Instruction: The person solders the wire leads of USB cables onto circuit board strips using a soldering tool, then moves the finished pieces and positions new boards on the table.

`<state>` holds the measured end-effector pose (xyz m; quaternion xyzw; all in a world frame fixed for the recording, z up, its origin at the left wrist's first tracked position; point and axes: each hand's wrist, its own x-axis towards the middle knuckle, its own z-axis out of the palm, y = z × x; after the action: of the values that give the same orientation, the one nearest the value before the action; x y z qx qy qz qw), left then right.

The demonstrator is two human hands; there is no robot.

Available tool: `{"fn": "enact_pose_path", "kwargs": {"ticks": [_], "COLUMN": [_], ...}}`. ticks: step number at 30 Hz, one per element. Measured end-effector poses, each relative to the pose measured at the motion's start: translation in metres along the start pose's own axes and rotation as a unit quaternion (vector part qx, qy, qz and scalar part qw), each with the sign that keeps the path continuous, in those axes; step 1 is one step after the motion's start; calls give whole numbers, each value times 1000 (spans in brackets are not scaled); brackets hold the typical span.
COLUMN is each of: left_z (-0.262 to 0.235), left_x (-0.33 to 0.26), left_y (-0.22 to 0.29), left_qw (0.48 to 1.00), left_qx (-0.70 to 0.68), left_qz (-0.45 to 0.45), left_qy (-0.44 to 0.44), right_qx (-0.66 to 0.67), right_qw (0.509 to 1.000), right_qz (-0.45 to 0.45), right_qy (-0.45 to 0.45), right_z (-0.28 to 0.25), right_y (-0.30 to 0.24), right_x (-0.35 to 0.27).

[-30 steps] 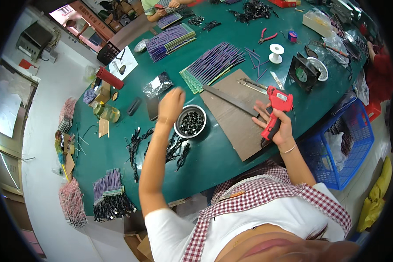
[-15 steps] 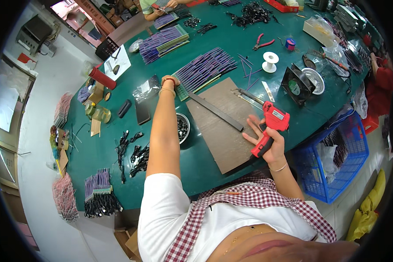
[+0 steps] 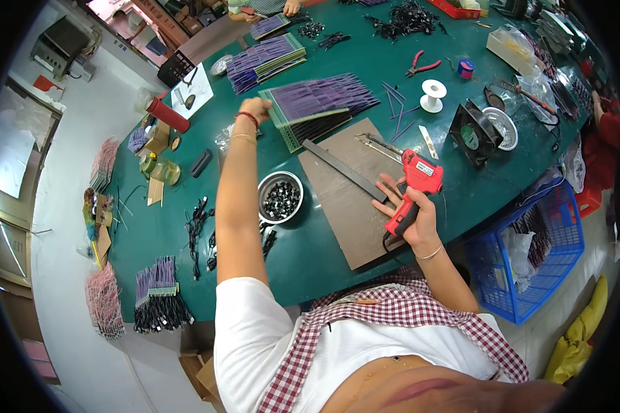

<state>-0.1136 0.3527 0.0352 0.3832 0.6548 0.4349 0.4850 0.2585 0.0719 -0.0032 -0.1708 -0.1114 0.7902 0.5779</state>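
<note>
My left hand (image 3: 256,109) reaches to the far side of the table, fingers closed on the near-left edge of a green-edged circuit-board panel with purple strips (image 3: 310,102). The panel is raised and tilted over a stack of similar panels (image 3: 317,131). In my right hand (image 3: 421,213) is a red and black soldering gun (image 3: 422,172), its handle against the palm and some fingers spread. Its thin metal end points to the far left, over a brown board (image 3: 351,230). A flat dark metal bar (image 3: 344,172) lies across that board, left of my right hand.
A bowl of small dark parts (image 3: 300,196) stands beside my left forearm. Black cables (image 3: 198,234) lie left of it. Right of the board are a white spool (image 3: 432,96), a black fan (image 3: 470,134) and a blue crate (image 3: 523,255). Another person's hand (image 3: 291,8) shows at the far edge.
My left hand has lifted the panel's edge off the stack, and the panel now tilts. My right hand with the soldering gun has shifted slightly left. The bowl now shows fully.
</note>
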Motion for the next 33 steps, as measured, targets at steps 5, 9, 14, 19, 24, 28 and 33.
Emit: {"fn": "enact_pose_path", "kwargs": {"ticks": [5,9,14,19,24,28,33], "left_z": [-153,-136,-157,-118,-70,-44,16], "left_x": [-67,-250,-389,-432,-418,-395,-368], "left_y": [9,35,-23,-86,-91,-112,-121], "left_qw": [968,974,978,969,984,981,968], "left_qx": [128,-102,-152,-230,-166,-176,-220], "left_qz": [212,201,140,89,70,53,5], "left_qy": [39,27,9,8,4,-61,-121], "right_qx": [0,-55,-134,-138,-194,-228,-234], "right_qw": [1000,997,986,989,980,972,970], "right_qz": [17,-11,-19,-13,-13,-8,-18], "right_qy": [-6,56,102,55,37,60,60], "right_z": [16,16,32,44,68,81,89], "right_y": [13,1,-5,-23,-40,-38,-29], "right_x": [2,-4,1,26,38,42,32]}}
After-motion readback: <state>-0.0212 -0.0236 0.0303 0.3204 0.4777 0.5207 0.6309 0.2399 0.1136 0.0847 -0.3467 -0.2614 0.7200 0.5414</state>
